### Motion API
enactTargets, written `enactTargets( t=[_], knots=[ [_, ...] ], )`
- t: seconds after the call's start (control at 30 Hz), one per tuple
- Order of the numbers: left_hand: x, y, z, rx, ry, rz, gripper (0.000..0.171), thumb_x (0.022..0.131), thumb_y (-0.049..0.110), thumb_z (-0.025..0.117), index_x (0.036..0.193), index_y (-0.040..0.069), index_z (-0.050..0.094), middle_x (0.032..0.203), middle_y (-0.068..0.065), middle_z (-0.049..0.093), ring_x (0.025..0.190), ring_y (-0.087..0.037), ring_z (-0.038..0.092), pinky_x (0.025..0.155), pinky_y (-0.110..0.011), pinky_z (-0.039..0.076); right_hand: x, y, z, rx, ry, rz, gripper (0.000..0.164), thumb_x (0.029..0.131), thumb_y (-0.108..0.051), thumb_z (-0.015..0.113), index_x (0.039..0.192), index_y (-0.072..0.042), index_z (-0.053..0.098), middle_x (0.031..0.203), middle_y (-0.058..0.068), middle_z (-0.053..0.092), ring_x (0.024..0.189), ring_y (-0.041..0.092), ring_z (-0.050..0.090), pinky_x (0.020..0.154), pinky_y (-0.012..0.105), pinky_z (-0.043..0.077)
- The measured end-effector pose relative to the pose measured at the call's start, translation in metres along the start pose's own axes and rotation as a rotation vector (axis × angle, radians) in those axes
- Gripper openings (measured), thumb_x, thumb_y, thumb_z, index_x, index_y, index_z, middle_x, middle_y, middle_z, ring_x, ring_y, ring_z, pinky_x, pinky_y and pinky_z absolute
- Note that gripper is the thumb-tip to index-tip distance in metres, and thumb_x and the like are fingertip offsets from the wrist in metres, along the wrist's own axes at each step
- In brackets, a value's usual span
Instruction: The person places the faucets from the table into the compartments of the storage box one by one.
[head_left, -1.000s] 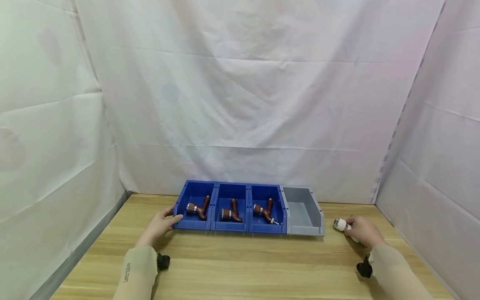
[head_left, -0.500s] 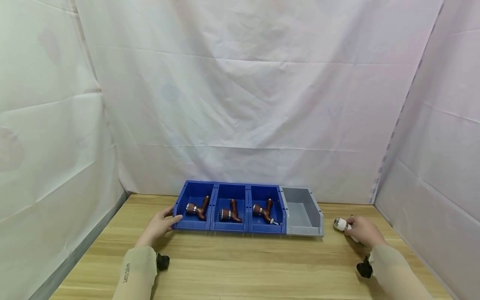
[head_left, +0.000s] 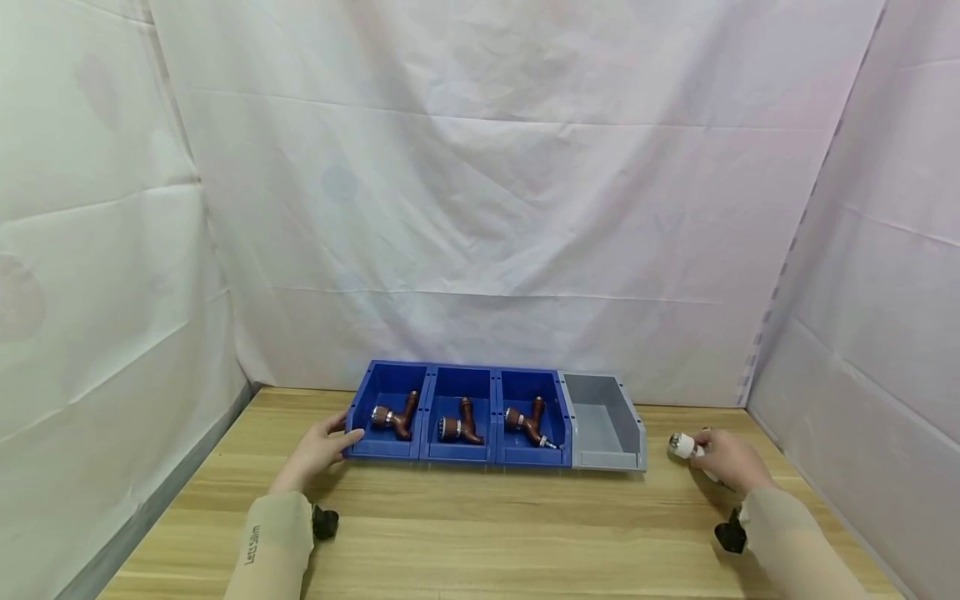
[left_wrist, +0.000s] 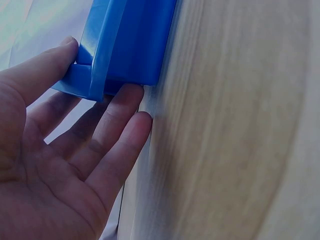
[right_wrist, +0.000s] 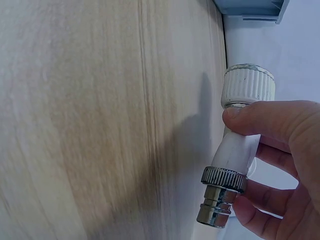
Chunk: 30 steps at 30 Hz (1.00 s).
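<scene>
My left hand [head_left: 318, 454] holds the left end of the row of bins. In the left wrist view its thumb [left_wrist: 52, 62] lies over the rim of a blue bin [left_wrist: 135, 45], and its fingers are at the outer wall. My right hand [head_left: 727, 461] grips a white faucet [head_left: 682, 446] on the table, right of the bins. The right wrist view shows the thumb on the faucet's neck below a ribbed white knob [right_wrist: 248, 85]; a metal hose connector [right_wrist: 215, 205] sticks out at the lower end. Brown faucets [head_left: 401, 417] [head_left: 462, 422] [head_left: 531, 423] lie singly in the three blue bins.
A grey bin [head_left: 603, 421] with nothing in it closes the row on the right. The row stands near the back of the wooden table [head_left: 480, 533]. White cloth [head_left: 480, 208] hangs behind and at both sides.
Hardly anything differs. The right hand and the white faucet have shifted very slightly, while the left hand stays on the bin.
</scene>
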<state>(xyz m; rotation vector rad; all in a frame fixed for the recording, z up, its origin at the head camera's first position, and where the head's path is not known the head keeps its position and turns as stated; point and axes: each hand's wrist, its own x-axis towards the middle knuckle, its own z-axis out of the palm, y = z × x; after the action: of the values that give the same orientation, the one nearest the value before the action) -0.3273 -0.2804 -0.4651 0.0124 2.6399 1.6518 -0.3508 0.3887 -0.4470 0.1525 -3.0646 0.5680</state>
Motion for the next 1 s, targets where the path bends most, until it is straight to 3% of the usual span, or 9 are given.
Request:
enactTargets(
  t=[0.43,0.77,1.0],
  knots=[
    [0.000,0.000,0.001,-0.019,-0.009,0.013,0.066,0.097,0.023,0.061,0.148,-0.005,0.031,0.141,-0.035,0.039,0.124,-0.044,0.046,0.085,-0.045,0.053,-0.003,-0.001,-0.009,-0.003,0.028,-0.021,0.038,0.084,-0.017,0.071,0.112,0.008,0.064,0.104,0.026,0.065,0.083,0.030,0.061,0.070,0.051,0.049],
    [-0.001,-0.001,-0.001,-0.030,-0.013,0.009,0.065,0.097,0.022,0.061,0.149,-0.004,0.031,0.142,-0.034,0.039,0.125,-0.044,0.045,0.087,-0.045,0.053,-0.007,-0.003,-0.014,-0.004,0.040,-0.038,0.033,0.083,-0.014,0.068,0.109,0.006,0.065,0.097,0.020,0.067,0.068,0.021,0.056,0.056,0.037,0.045],
    [-0.002,-0.001,-0.001,-0.029,-0.020,0.009,0.066,0.098,0.023,0.060,0.149,-0.005,0.029,0.142,-0.035,0.038,0.124,-0.044,0.045,0.086,-0.046,0.053,-0.007,-0.006,-0.015,0.030,0.039,-0.035,0.033,0.084,-0.013,0.068,0.110,0.007,0.064,0.092,0.018,0.066,0.059,0.019,0.053,0.048,0.035,0.044]
  ],
)
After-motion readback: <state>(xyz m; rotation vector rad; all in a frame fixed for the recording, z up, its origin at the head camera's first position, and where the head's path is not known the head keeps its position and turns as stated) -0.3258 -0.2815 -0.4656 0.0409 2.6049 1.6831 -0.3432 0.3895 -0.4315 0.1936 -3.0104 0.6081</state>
